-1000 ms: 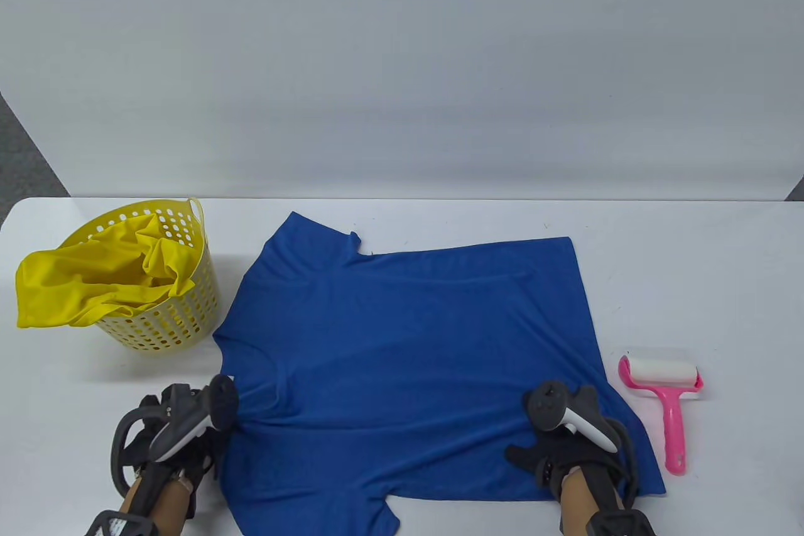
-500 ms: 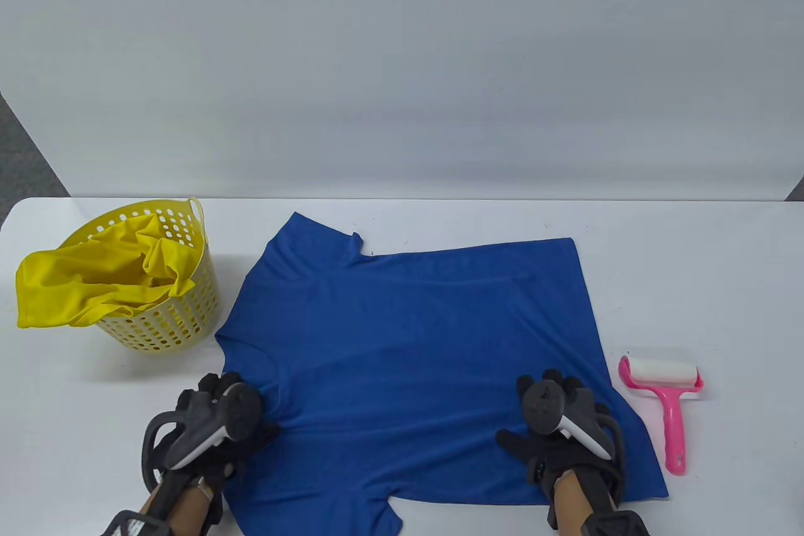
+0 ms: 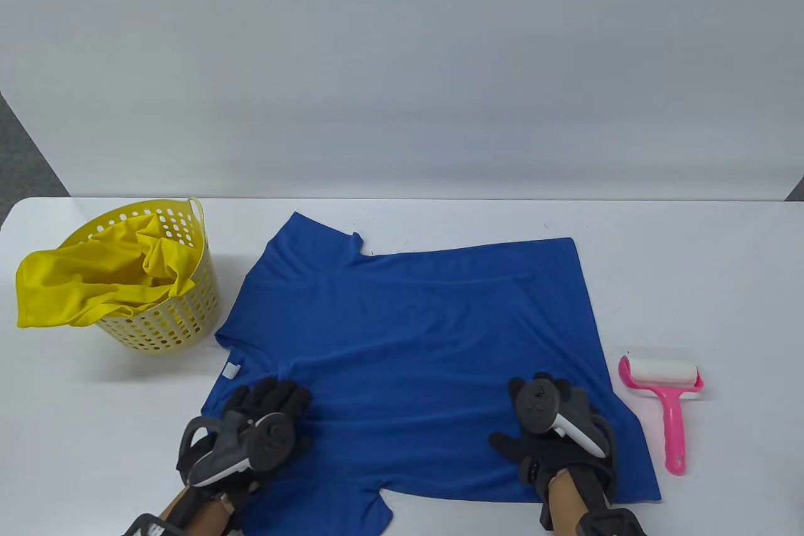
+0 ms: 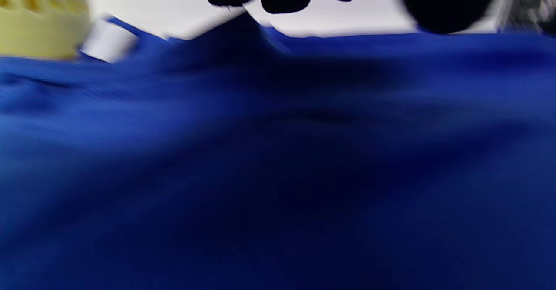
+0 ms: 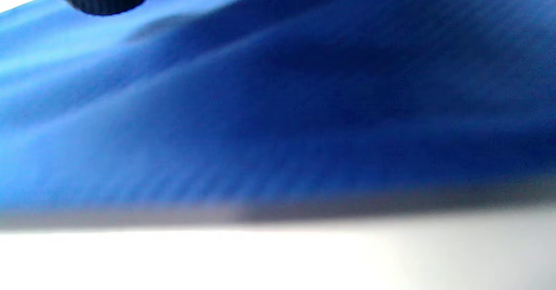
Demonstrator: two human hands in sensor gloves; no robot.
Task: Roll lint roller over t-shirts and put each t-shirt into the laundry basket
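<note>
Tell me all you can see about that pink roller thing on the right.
The lint roller has a pink plastic handle and frame with a white drum across its far end. It lies flat on the white table, handle toward the person, just right of the blue t-shirt. Neither hand touches it.

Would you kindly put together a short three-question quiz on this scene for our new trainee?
1. True or false: the pink lint roller lies on the blue t-shirt.
2. What hangs over the rim of the laundry basket? A) a yellow garment B) a towel C) nothing
3. Fill in: both the left hand and the right hand rest on the ____ t-shirt.

Key
1. False: it lies on the table, beside the shirt's right edge, and no hand holds it.
2. A: the yellow garment spills over the near-left rim.
3. Blue: both hands rest on it near its front edge.
</note>
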